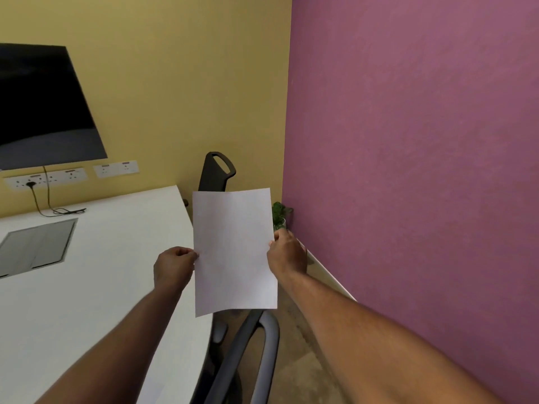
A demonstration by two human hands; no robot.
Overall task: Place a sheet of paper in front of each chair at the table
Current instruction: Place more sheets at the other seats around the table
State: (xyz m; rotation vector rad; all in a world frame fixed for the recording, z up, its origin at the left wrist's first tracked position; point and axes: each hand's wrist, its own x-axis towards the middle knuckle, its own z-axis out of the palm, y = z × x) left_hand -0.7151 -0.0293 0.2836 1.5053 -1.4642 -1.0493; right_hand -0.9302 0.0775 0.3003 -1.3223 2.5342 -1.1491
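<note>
Near chair (248, 354) without paper on bare white table (102, 287); blank sheet (233, 252) pinched by left hand (173, 268) and right hand (287, 255); placing not yet begun.

We've 1 view only: head cam, looking fwd & down over the table (96, 287) edge. Faces the room corner, close to both walls

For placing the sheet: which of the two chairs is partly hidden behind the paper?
The far chair by the yellow wall; the paper covers its lower back. The near chair shows below it.
</note>
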